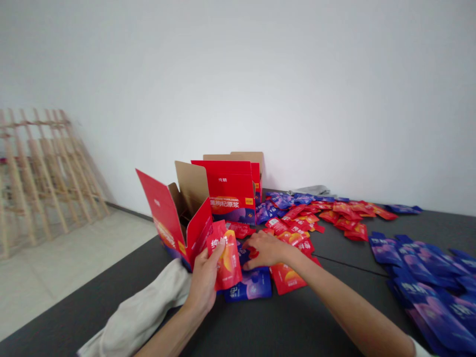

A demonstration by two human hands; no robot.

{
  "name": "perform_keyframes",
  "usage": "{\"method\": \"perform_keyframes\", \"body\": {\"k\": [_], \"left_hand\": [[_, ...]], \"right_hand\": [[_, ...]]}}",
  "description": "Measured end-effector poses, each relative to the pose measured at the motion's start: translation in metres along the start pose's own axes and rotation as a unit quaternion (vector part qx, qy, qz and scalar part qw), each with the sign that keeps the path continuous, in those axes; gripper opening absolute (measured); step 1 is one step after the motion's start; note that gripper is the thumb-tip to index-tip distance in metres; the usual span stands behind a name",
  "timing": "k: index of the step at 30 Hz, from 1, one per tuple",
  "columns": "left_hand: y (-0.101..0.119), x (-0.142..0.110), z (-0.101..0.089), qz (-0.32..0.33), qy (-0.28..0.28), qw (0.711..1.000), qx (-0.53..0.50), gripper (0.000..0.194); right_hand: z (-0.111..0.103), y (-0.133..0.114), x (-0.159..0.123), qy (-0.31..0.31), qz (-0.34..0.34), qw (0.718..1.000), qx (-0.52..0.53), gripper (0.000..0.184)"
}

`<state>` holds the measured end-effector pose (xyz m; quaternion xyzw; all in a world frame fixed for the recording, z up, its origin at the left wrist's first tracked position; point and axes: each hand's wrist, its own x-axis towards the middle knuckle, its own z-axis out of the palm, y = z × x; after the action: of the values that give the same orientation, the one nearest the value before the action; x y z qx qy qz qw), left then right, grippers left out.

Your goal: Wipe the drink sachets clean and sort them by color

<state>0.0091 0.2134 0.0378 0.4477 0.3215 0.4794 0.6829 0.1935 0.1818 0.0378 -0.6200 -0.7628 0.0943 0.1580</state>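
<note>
My left hand (pixel 204 280) grips a red pouch (pixel 226 260) with an orange fruit print, holding it upright with the thumb across its front. Just to the right, my right hand (pixel 266 249) reaches over the pile with curved fingers, the thumb apart from them. Under and around it lie a blue pouch (pixel 251 286) and several red pouches (pixel 288 277); the fingers partly hide those beneath. Left of the held pouch stands an open red carton (pixel 163 213) with its flaps up. Its inside shows only in part.
More red cartons (pixel 230 183) stand behind the open one. Red pouches (pixel 347 213) and blue pouches (pixel 427 292) spread across the dark table (pixel 297 327) to the right. A white cloth (pixel 145 307) lies at the left edge. Wooden racks (pixel 44 173) lean against the wall.
</note>
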Motion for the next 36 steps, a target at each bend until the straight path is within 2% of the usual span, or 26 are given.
{"method": "perform_keyframes", "body": {"k": [2, 3, 7, 8, 10, 14, 19, 21, 23, 28, 33, 36], "left_hand": [[-0.002, 0.003, -0.001, 0.011, 0.007, 1.0, 0.001, 0.041], [-0.003, 0.004, -0.002, 0.013, 0.007, 1.0, 0.001, 0.041], [-0.005, 0.006, -0.004, 0.007, 0.002, 1.0, 0.005, 0.041], [-0.005, 0.007, -0.004, 0.006, 0.001, 1.0, 0.004, 0.041], [-0.004, 0.008, -0.005, 0.011, -0.003, 1.0, -0.003, 0.04], [0.003, 0.012, -0.004, 0.029, 0.016, 0.999, -0.018, 0.035], [0.014, 0.012, -0.002, 0.035, 0.049, 0.997, -0.039, 0.025], [0.017, 0.01, -0.001, 0.03, 0.047, 0.998, -0.043, 0.023], [0.017, 0.007, 0.0, 0.028, 0.042, 0.998, -0.045, 0.022], [0.016, 0.006, 0.0, 0.02, 0.028, 0.998, -0.043, 0.03], [0.019, 0.007, -0.002, 0.02, 0.002, 0.999, -0.027, 0.037], [0.02, 0.004, -0.002, 0.007, -0.061, 0.998, 0.009, 0.041]], "right_hand": [[0.008, -0.01, -0.018, -0.029, -0.016, 0.999, -0.034, 0.078], [0.011, -0.014, -0.026, -0.027, -0.014, 0.998, -0.048, 0.075], [0.011, -0.018, -0.042, 0.028, 0.03, 0.998, -0.048, 0.037], [0.009, -0.016, -0.042, 0.042, 0.042, 0.997, -0.043, 0.033], [0.008, -0.013, -0.036, 0.063, 0.06, 0.996, -0.027, 0.038], [0.02, -0.017, -0.011, 0.071, 0.075, 0.994, 0.022, 0.065], [0.039, -0.028, 0.025, 0.062, 0.159, 0.983, 0.065, 0.077], [0.04, -0.025, 0.032, 0.058, 0.186, 0.976, 0.095, 0.071], [0.037, -0.017, 0.032, 0.054, 0.204, 0.969, 0.131, 0.058], [0.026, 0.008, 0.023, 0.061, 0.22, 0.949, 0.219, 0.009], [0.0, 0.02, 0.013, 0.124, 0.185, 0.925, 0.309, 0.004], [-0.025, 0.013, 0.0, 0.157, 0.128, 0.917, 0.345, 0.005]]}}
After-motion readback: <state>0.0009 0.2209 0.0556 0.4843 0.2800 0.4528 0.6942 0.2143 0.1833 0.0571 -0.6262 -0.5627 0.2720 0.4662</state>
